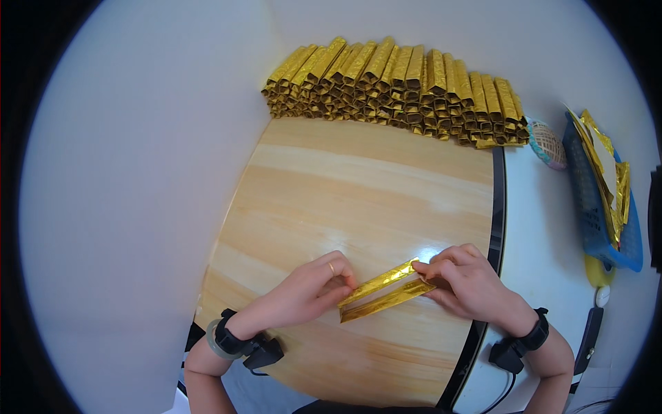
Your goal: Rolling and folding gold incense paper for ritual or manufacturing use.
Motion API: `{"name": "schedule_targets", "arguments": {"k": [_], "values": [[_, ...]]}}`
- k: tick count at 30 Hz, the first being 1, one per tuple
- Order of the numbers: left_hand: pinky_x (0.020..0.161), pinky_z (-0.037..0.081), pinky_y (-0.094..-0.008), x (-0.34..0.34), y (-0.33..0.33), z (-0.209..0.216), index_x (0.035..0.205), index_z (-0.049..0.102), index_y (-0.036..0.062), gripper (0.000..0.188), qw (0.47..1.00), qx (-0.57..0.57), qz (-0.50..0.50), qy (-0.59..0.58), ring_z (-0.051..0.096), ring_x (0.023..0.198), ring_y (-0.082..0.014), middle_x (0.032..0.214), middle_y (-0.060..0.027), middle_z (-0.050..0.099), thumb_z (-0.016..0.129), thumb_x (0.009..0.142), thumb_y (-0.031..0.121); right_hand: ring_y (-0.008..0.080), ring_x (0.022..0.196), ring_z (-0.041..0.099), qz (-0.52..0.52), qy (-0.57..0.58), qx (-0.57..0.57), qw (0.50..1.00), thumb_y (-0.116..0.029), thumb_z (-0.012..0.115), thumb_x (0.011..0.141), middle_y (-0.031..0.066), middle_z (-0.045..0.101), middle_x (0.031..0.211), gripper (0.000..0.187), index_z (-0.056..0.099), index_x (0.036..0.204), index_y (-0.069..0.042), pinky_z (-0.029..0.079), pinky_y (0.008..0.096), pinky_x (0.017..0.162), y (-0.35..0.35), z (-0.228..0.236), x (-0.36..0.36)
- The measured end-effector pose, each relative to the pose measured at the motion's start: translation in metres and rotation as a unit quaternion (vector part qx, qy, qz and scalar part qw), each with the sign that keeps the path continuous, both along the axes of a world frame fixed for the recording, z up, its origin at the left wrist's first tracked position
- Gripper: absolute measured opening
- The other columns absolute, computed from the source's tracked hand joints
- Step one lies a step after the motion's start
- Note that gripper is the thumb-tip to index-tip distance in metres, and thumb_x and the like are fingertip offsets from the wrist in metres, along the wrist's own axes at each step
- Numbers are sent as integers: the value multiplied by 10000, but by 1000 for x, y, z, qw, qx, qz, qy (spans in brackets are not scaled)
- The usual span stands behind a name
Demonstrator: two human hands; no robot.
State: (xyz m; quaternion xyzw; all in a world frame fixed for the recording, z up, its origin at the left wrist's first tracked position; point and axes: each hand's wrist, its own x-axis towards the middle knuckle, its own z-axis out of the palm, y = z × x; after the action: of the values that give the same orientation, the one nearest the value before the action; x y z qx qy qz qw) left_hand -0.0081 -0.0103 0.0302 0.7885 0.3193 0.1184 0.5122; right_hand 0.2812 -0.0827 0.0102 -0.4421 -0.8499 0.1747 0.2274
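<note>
Between my two hands, over the near part of the table, is a long gold foil paper box (386,290), partly folded, with its pale inside showing along the upper side. My right hand (458,279) grips its right end, thumb and fingers pinched at the edge. At the left end, my left hand (321,286) has its fingers curled, with the fingertips against the foil. A ring is on one left finger. The box tilts, its right end farther from me than its left.
Many finished-looking gold foil tubes (393,76) lie stacked along the table's far edge. The wooden table (331,186) meets a white wall at left. On the white surface at right stand a blue basket (593,214) of gold sheets and a small woven basket (548,145).
</note>
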Motion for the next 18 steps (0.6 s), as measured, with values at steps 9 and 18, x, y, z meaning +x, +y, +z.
{"name": "schedule_targets", "arguments": {"k": [9,18], "values": [[726,507,-343,0,-25,-13,873,611,74,138,932,358,-43,42,573,896,-264,968,-62,583,723,795,56,163,918,610,29,-92,156,983,-143,680,753,41,690,1022,146,591,859,-95,452,297,723,-10,0,-1],[821,485,-356,-15,2,-23,1011,626,66,196,983,176,-50,-27,566,957,-272,1027,-82,582,683,823,60,190,902,621,4,-115,167,979,-143,699,741,69,685,1019,172,570,831,-75,470,301,725,-14,8,-9]]}}
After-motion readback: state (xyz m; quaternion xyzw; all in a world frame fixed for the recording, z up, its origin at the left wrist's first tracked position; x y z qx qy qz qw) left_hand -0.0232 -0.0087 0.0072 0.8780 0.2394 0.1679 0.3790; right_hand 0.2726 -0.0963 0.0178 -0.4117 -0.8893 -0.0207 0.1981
